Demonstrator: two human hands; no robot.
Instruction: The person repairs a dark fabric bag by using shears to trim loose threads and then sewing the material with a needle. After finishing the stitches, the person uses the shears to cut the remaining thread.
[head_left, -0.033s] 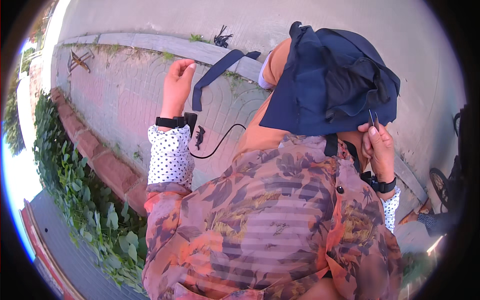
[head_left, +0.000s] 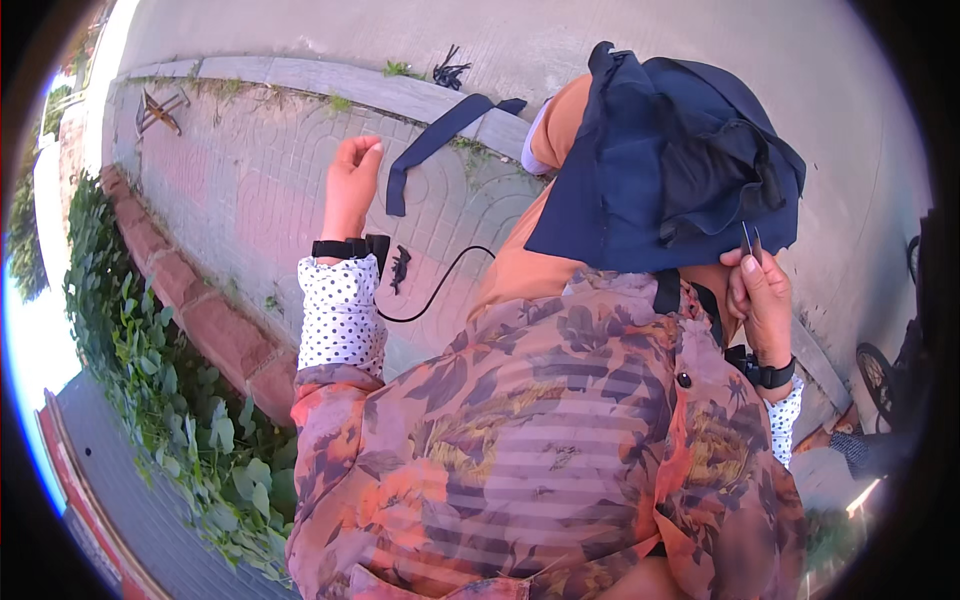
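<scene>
Across my lap lies a dark navy garment [head_left: 610,190], with a black bunched part [head_left: 715,180] toward its right. In my right hand [head_left: 765,300], thumb and fingers are closed on small metal tweezers [head_left: 748,240], two slim prongs pointing away from me at the garment's near edge. My left hand [head_left: 352,190] is raised over the paving, well left of the garment. Its fingertips are pinched together; anything between them is too small to make out. A navy cloth strip [head_left: 436,140] lies on the ground beyond it.
A black cable [head_left: 440,290] curves beside my lap. Dark scraps [head_left: 400,270] and black strips [head_left: 450,68] lie on the ground. A small wooden folding stool [head_left: 160,113] stands far left. A brick border [head_left: 190,285] with leafy plants runs along the left; a wheel [head_left: 875,375] shows right.
My left hand has come slightly nearer to me, its fingers still pinched. The right hand keeps its hold on the tweezers, and the garment looks the same.
</scene>
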